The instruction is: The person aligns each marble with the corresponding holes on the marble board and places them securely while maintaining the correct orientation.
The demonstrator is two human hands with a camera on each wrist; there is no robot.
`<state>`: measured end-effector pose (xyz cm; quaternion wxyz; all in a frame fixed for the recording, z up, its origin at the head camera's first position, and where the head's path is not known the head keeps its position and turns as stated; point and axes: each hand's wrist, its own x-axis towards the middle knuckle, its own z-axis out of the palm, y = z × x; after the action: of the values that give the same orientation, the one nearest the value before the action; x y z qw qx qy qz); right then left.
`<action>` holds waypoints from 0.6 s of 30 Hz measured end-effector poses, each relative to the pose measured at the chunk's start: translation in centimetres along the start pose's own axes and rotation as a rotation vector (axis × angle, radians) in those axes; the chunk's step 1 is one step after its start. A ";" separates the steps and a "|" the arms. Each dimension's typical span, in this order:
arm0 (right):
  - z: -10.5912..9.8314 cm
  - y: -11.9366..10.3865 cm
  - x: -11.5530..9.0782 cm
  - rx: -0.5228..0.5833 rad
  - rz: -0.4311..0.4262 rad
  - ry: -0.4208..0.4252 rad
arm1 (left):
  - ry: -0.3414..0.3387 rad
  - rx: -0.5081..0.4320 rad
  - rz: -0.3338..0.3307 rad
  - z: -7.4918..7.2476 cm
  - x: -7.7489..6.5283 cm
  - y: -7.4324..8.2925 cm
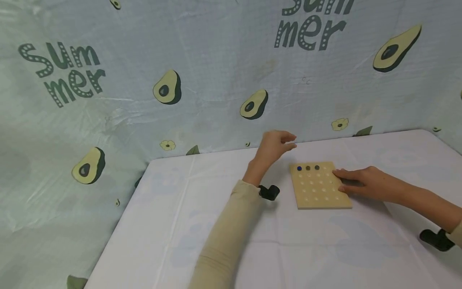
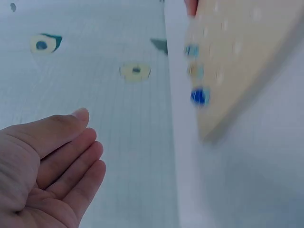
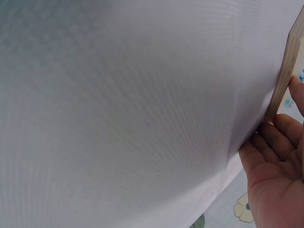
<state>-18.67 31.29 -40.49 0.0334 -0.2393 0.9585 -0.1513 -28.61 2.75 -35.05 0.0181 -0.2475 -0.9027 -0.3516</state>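
A square wooden board [image 1: 321,194] with rows of small round hollows lies on the table. Three glass-like marbles sit side by side in its far row: a deep blue marble [image 1: 299,168] at the corner, then a brownish marble [image 1: 308,168] and a greyish marble [image 1: 317,167]. My right hand [image 1: 375,184] holds the board's right side, its thumb [image 3: 297,92] at the top edge and fingers against the side. Just beyond the board's far left corner, my left hand [image 1: 273,145] hovers with fingers loosely bent, nothing between them and the thumb [image 2: 71,124].
White cloth covers the table [image 1: 202,224]. Behind it hangs a pale sheet [image 1: 209,52] printed with avocados and lettering, meeting the table's back edge close to the left hand. A black wrist camera [image 1: 269,193] is strapped on the left wrist, another black camera [image 1: 437,240] on the right.
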 end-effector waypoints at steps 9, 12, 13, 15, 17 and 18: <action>0.2 0.4 -0.2 0.002 0.000 0.015 | -0.129 0.155 0.024 -5.2 -1.7 -4.8; 0.1 0.3 -0.3 0.005 0.002 0.018 | -0.209 0.176 0.014 -6.1 -2.8 -5.8; 0.1 0.3 -0.2 0.008 0.007 0.018 | -0.232 0.180 0.009 -6.3 -3.2 -6.1; 0.1 0.2 -0.2 0.014 0.006 0.015 | -0.267 0.188 0.003 -6.8 -4.0 -6.5; 0.0 0.1 -0.2 0.017 0.004 0.013 | -0.290 0.189 -0.008 -7.2 -4.8 -6.8; 0.0 0.1 -0.2 0.020 0.005 0.013 | -0.298 0.187 -0.014 -7.4 -5.2 -6.9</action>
<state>-18.55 31.43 -40.55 0.0301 -0.2357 0.9577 -0.1620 -28.28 -8.67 -34.88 -0.0954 -0.2878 -0.9258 -0.2258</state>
